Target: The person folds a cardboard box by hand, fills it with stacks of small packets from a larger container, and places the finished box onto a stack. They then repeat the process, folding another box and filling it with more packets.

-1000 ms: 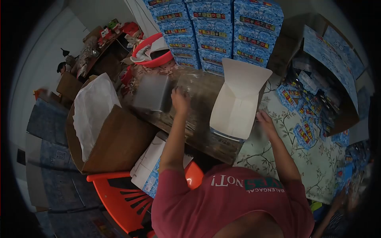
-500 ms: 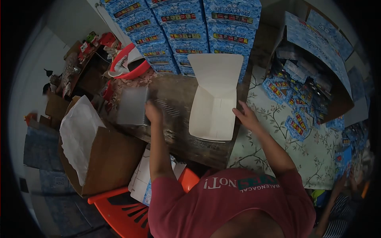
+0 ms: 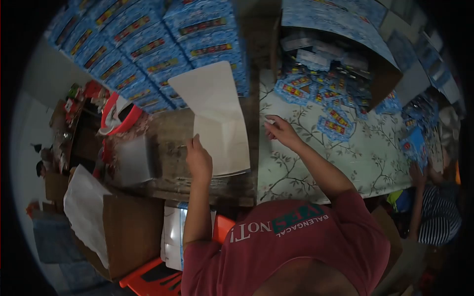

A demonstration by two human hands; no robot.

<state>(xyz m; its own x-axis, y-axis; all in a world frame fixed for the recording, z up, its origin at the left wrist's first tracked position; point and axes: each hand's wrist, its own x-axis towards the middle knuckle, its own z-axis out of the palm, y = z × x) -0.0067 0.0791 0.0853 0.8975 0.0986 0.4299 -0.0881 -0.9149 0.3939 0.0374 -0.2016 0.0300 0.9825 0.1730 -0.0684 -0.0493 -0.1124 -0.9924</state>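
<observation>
An open white cardboard box lies on the dark wooden table, its lid raised toward the blue stack. My left hand is at the box's left wall, fingers together on its edge. To the right of the box, my right hand hangs over the table's edge by the flowered cloth, fingers curled in. A small pale spot shows at its fingertips; what it is I cannot make out. Left of the box, a blurred stack of clear plastic lies on the wood.
Blue printed boxes are stacked behind. A large carton spills blue packets onto the flowered tablecloth. A brown carton and orange chair stand at front left. Another person's hand is at far right.
My view has swung to the right. My left hand has left the clear plastic stack and come to the white box. My right hand has come off the box's right side, its fingers now curled.
</observation>
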